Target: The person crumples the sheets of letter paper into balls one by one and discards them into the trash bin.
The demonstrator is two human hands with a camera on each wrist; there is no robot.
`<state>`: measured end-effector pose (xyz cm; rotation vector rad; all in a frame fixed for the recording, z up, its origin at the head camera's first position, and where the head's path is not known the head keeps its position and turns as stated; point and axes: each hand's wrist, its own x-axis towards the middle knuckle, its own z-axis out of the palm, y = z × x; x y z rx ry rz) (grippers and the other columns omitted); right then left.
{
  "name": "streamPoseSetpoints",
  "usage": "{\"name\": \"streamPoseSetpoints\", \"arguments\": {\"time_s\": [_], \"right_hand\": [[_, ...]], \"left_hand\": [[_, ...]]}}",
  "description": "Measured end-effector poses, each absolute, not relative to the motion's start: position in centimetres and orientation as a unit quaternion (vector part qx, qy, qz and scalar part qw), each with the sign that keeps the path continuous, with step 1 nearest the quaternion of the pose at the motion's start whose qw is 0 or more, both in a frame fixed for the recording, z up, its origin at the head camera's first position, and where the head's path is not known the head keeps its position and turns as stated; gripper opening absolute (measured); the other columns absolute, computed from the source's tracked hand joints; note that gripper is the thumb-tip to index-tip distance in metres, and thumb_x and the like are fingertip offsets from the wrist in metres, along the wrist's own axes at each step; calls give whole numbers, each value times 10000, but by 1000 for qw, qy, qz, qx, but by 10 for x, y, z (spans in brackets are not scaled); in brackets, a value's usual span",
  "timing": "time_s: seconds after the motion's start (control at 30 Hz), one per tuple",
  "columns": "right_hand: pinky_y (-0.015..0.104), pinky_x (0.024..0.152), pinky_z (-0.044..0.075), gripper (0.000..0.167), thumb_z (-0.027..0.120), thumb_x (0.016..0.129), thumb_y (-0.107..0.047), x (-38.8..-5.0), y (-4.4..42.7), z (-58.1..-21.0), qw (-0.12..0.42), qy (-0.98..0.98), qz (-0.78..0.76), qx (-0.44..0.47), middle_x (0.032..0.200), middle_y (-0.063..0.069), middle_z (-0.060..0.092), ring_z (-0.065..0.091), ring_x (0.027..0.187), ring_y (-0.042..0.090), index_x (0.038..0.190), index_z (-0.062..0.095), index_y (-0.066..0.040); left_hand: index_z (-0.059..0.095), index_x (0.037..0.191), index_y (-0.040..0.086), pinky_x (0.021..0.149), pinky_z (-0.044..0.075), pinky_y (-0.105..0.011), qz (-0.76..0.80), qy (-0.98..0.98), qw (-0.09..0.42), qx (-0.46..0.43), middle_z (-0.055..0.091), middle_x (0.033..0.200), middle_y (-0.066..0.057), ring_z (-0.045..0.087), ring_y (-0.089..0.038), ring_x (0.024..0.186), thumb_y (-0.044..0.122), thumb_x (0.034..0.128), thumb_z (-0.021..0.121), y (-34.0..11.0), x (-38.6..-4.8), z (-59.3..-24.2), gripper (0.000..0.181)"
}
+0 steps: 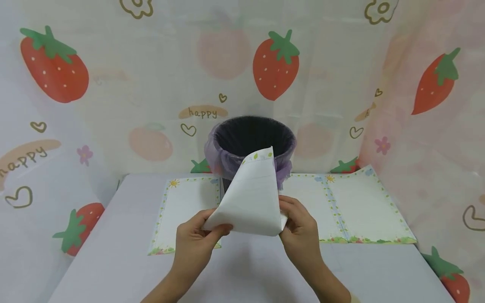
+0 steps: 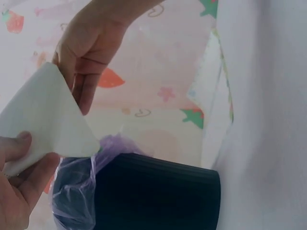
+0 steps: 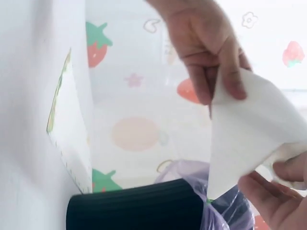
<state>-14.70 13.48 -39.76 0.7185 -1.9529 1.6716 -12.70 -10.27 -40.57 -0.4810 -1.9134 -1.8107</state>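
A folded sheet of white paper (image 1: 250, 202) with a leaf-patterned border along its upper end is held up between both hands. My left hand (image 1: 195, 242) pinches its lower left corner, thumb on top and fingers beneath. At the right edge my right hand (image 1: 302, 229) grips the folded side, its thumb mostly hidden in the head view. The paper's upper tip overlaps the front of a dark bin (image 2: 158, 191), which stands behind it lined with a purple plastic bag (image 1: 214, 155). In the right wrist view both hands stay on the paper, above the table.
Bordered sheets lie on the white table (image 1: 113, 252): one sheet (image 1: 189, 206) left of the bin, and more paper (image 1: 367, 206) at the right, its far corner raised against the backdrop. A strawberry-printed curtain (image 1: 151, 84) encloses the back and sides.
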Motion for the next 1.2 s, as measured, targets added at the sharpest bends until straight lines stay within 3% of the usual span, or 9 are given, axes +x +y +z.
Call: {"name": "streamPoseSetpoints", "arguments": {"time_s": [0.1, 0.27, 0.43, 0.57, 0.7, 0.8, 0.9, 1.07, 1.2], "right_hand": [[215, 752, 576, 623, 498, 864, 263, -144, 136, -395, 179, -709, 623, 277, 1387, 99, 586, 649, 1071, 152, 1390, 599, -55], [277, 802, 577, 866, 422, 843, 257, -142, 137, -393, 108, -657, 652, 363, 1509, 153, 448, 636, 1106, 222, 1617, 231, -80], [334, 947, 583, 1054, 548, 823, 240, -141, 132, -397, 134, -621, 632, 445, 1531, 234, 371, 620, 1204, 258, 1627, -69, -46], [364, 976, 578, 1270, 719, 831, 181, -142, 127, -403, 181, -618, 615, 456, 1551, 265, 324, 600, 1258, 269, 1605, -225, -170], [363, 934, 593, 1263, 784, 794, 166, -143, 124, -408, 215, -645, 595, 429, 1536, 244, 318, 594, 1245, 240, 1645, -75, -200], [321, 860, 617, 1047, 823, 752, 162, -143, 125, -408, 236, -681, 565, 403, 1457, 222, 424, 617, 1165, 188, 1608, 270, -79], [276, 774, 628, 779, 849, 738, 128, -144, 127, -407, 248, -707, 538, 387, 1281, 178, 591, 643, 1044, 156, 1441, 551, -30], [191, 734, 586, 542, 857, 752, 79, -148, 127, -407, 288, -718, 511, 375, 1069, 99, 748, 639, 922, 144, 1248, 714, -89], [168, 722, 541, 415, 852, 732, 93, -150, 127, -408, 322, -713, 508, 361, 949, 58, 784, 635, 890, 118, 1089, 779, -106]], "left_hand": [[764, 1037, 82, 682, 635, -316, -667, -685, 247, -158, 781, 952, -78, 747, -176, 766, 1, 782, 859, -103, -128, -406, 284], [772, 991, 52, 700, 642, -387, -697, -667, 227, -133, 775, 960, -115, 765, -242, 774, -1, 804, 846, -103, -130, -406, 207], [787, 944, 61, 690, 643, -399, -708, -668, 201, -105, 780, 964, -109, 770, -271, 767, 55, 821, 849, -102, -130, -407, 137], [799, 909, 79, 682, 644, -384, -700, -674, 211, -108, 781, 926, -95, 759, -256, 729, 58, 833, 842, -100, -130, -410, 90], [805, 898, 85, 661, 642, -373, -688, -677, 226, -128, 780, 904, -90, 746, -235, 698, 38, 837, 831, -97, -130, -413, 81], [808, 907, 94, 667, 641, -362, -675, -684, 234, -146, 783, 931, -70, 748, -194, 735, 8, 841, 815, -97, -129, -414, 109], [810, 915, 101, 702, 641, -343, -655, -695, 244, -166, 787, 1000, -43, 756, -163, 838, -31, 847, 793, -97, -129, -414, 149], [806, 913, 102, 728, 635, -296, -617, -721, 261, -179, 769, 1107, -3, 735, -144, 1013, -80, 839, 779, -96, -127, -414, 198], [774, 1076, 105, 762, 630, -291, -629, -720, 220, -196, 712, 1247, -20, 689, -154, 1125, -38, 850, 797, -94, -124, -414, 268]]}}
